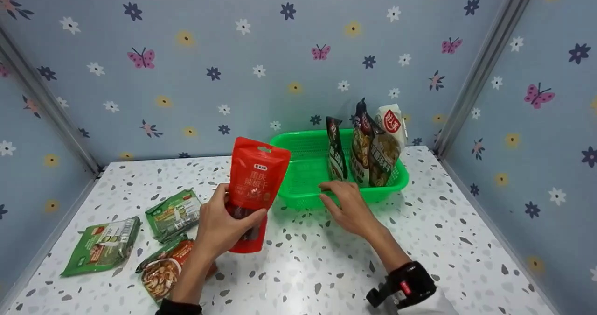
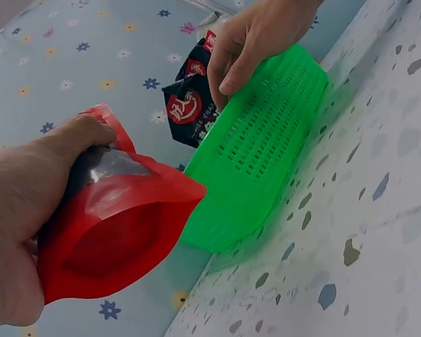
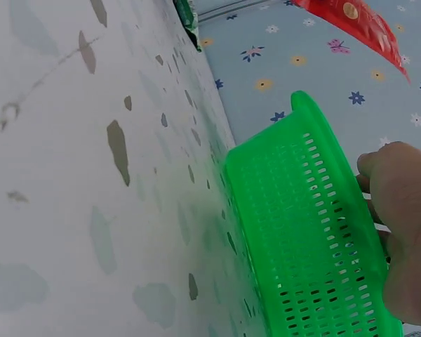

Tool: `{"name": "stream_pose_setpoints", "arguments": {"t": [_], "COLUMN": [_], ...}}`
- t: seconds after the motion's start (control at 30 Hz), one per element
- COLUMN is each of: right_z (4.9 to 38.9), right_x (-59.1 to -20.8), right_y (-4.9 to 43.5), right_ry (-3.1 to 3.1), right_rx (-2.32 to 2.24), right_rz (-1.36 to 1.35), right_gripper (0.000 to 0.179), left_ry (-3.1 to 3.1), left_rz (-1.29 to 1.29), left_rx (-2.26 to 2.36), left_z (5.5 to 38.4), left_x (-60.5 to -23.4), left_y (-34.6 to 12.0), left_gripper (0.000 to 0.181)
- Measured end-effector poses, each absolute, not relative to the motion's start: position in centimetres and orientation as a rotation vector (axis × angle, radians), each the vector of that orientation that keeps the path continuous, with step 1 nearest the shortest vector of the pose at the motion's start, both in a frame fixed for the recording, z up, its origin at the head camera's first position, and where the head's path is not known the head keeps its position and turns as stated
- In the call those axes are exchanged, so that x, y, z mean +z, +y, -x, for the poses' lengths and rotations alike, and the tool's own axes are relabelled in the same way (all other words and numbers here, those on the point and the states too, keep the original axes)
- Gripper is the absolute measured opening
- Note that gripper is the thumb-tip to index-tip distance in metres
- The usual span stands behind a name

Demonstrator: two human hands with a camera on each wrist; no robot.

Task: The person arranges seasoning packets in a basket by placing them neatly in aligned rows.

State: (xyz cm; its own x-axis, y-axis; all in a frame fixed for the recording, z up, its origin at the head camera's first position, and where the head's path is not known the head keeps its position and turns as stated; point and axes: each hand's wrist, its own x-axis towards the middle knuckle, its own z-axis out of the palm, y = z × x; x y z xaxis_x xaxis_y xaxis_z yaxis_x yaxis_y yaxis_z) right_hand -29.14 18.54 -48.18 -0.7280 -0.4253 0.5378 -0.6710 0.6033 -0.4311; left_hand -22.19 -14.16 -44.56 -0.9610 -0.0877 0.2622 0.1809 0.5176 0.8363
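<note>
My left hand (image 1: 223, 228) grips a red stand-up pouch (image 1: 255, 175) with a hang hole and white lettering, its thumb across the front. Dark contents show through the pouch's lower window, and its base faces the left wrist view. My right hand (image 1: 347, 205) is at the front rim of a green plastic basket (image 1: 298, 199), with fingers loosely bent and thumb apart from them. In the left wrist view the right hand (image 2: 263, 42) is over the rim. Several bags stand in the basket's right part: a narrow dark bag (image 1: 336, 151), a larger dark bag (image 1: 361, 151) and a white-topped bag (image 1: 392, 123).
Left on the speckled table (image 1: 298, 277) lie two green packets (image 1: 105, 245) and a red-brown food packet (image 1: 161, 273), partly behind my left forearm. Patterned wall panels (image 1: 261, 91) enclose the back and sides. A black device (image 1: 408, 284) is strapped to my right wrist.
</note>
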Motion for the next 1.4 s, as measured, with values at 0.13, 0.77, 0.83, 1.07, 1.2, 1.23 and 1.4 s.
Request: {"name": "stream_pose_setpoints", "arguments": {"t": [0.13, 0.77, 0.83, 1.07, 1.2, 1.23, 1.4], "right_z": [28.7, 21.5, 21.1, 20.5, 20.6, 20.7, 20.7], "right_x": [-47.0, -38.7, -38.5, -38.2, -38.3, -38.4, -38.5], "right_y": [18.6, 18.1, 18.1, 17.7, 17.5, 17.6, 17.6], "right_ry": [-2.362, -2.225, -2.210, -2.133, -2.193, -2.211, -2.266], "right_rx": [1.022, 1.944, 2.022, 2.287, 2.249, 2.231, 2.152], "right_rz": [-0.933, -0.901, -0.907, -0.846, -0.789, -0.777, -0.768], "right_gripper": [0.032, 0.054, 0.052, 0.045, 0.040, 0.039, 0.037], "left_ry": [-2.433, -2.298, -2.288, -2.296, -2.332, -2.338, -2.341], "left_rz": [0.155, 0.522, 0.568, 0.673, 0.669, 0.667, 0.687], "left_rx": [-1.529, -1.756, -1.762, -1.782, -1.779, -1.778, -1.787], "left_z": [21.9, 19.7, 19.6, 19.4, 19.3, 19.2, 19.2], "left_x": [-44.2, -43.5, -43.6, -44.3, -44.4, -44.4, -44.5], "left_y": [-12.8, -8.4, -8.1, -7.5, -7.3, -7.2, -7.1], "left_gripper": [0.072, 0.074, 0.075, 0.074, 0.075, 0.075, 0.075]}}
